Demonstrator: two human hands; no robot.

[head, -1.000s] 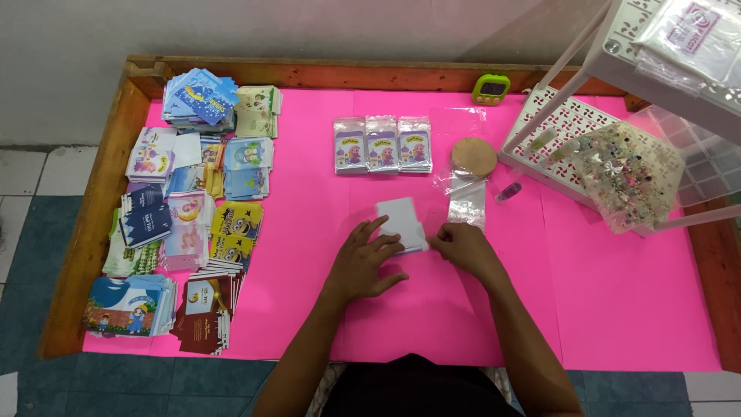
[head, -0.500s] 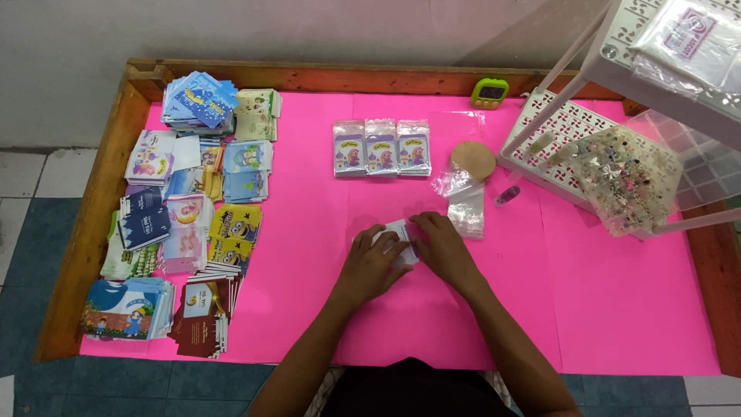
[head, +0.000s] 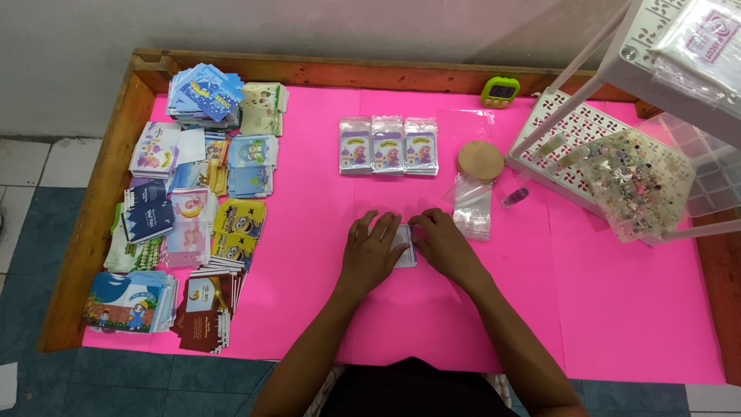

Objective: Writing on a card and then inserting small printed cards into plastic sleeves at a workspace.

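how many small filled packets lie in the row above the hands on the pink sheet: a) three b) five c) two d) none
a: three small packets lie side by side in a row on the pink sheet, above the left hand and right hand, left of the round wooden disc.

Both bare forearms reach forward from the bottom of the view and angle inward, so the two hands meet near the middle. The left hand (head: 372, 253) lies palm down, fingers spread and flat, thumb tucked toward the other hand. The right hand (head: 441, 245) sits just beside it, knuckles up, fingers curled inward with the fingertips pressed down. Neither hand is lifted; both wrists stay low.
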